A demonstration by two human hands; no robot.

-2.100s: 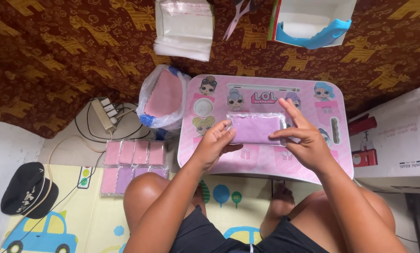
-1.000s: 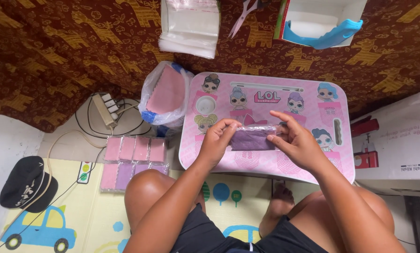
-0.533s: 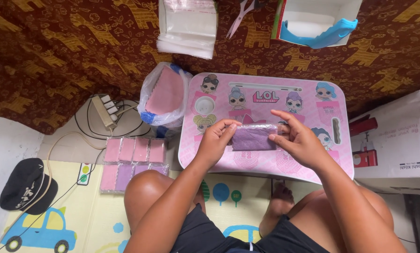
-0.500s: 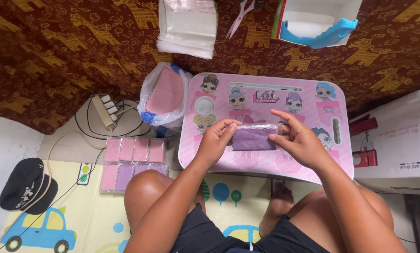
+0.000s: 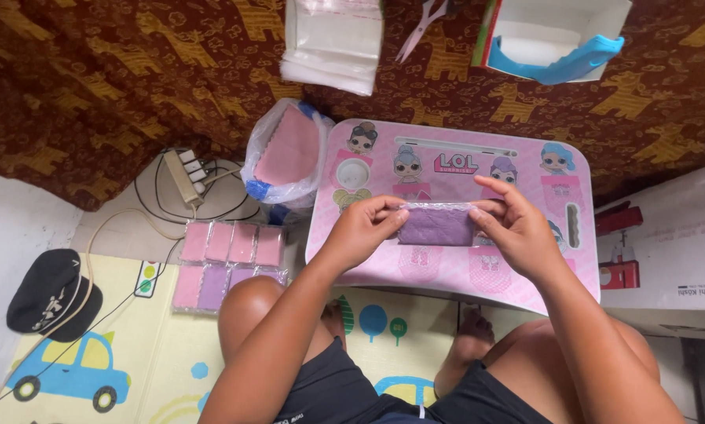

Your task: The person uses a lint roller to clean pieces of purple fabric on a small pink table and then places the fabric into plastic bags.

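Purple cloth pad (image 5: 437,225) in a clear sleeve is pinched between left hand (image 5: 366,230) and right hand (image 5: 516,229), just above the pink lap table (image 5: 454,275). Sealing the sleeve's top edge appears in hand; even pressure along it is called for next.

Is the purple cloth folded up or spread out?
Folded. The purple cloth is a small neat rectangle held between the left hand and right hand.

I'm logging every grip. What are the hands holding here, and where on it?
Both hands hold a purple packet above the pink table: left hand at its left end, right hand at its right.
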